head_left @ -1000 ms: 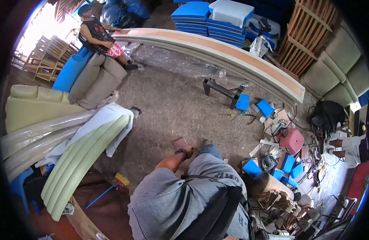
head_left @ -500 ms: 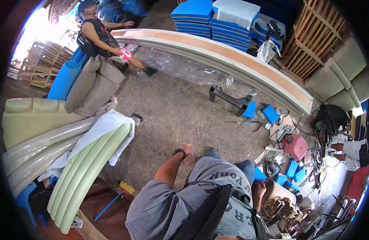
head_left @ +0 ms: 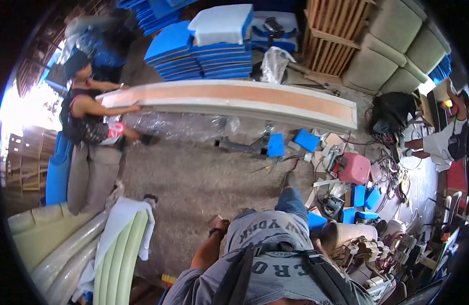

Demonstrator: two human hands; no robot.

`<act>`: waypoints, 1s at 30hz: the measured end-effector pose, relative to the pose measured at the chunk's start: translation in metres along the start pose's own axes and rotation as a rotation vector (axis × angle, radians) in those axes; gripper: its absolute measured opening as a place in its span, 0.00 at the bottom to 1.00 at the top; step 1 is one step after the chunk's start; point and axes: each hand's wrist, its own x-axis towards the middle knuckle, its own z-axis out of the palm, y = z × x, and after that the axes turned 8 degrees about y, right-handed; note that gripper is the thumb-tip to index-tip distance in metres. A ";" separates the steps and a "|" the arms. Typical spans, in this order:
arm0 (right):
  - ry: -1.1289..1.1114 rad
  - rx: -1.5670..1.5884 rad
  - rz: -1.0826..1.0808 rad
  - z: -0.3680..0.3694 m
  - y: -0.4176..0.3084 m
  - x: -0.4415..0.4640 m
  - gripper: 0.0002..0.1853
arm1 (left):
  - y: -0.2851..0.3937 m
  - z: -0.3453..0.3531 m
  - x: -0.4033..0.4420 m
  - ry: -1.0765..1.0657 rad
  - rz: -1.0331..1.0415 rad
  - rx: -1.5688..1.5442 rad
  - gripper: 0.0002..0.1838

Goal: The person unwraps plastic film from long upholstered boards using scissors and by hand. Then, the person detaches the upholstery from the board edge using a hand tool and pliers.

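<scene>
My left hand [head_left: 222, 225], with a dark band on its wrist, is closed on a small flat brown piece [head_left: 214, 220] low above the floor. My right hand [head_left: 320, 247] hangs beside my grey shirt [head_left: 267, 229]; its fingers are blurred and partly out of sight. Ahead of me stretches a long panel [head_left: 224, 95] with a pale frame and an orange-brown middle. Another person [head_left: 84, 104] stands at its left end, both hands on it. Clear plastic sheeting [head_left: 178, 126] lies below the panel.
Blue foam sheets [head_left: 222, 63] are stacked behind the panel. At right are a red stool [head_left: 354, 168], blue offcuts, cables and tools; beyond them another person [head_left: 443, 140] bends over. A pale green cushion [head_left: 125, 254] stands left. A dark metal frame [head_left: 242, 146] lies on the floor.
My view has swung right and my body has shifted, with one foot now out in front. The person at the panel's left end now has both hands on it. The brown piece stays in my left hand.
</scene>
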 end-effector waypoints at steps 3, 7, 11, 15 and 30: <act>0.313 -0.852 -0.991 -0.027 0.035 0.099 0.13 | 0.054 -0.008 0.038 -0.034 -0.282 -0.027 0.15; 0.111 0.756 0.330 -0.103 -0.074 0.275 0.19 | 0.032 0.002 0.127 -0.040 -0.608 -0.372 0.17; 0.177 1.258 0.352 -0.190 -0.165 0.399 0.12 | 0.199 -0.068 0.273 0.313 -0.856 -0.796 0.20; 0.268 0.964 0.015 -0.210 -0.158 0.485 0.27 | 0.208 -0.071 0.400 0.364 -0.764 -1.105 0.48; 0.188 0.859 -0.061 -0.169 -0.143 0.572 0.37 | 0.166 -0.132 0.556 0.753 -0.567 -1.720 0.53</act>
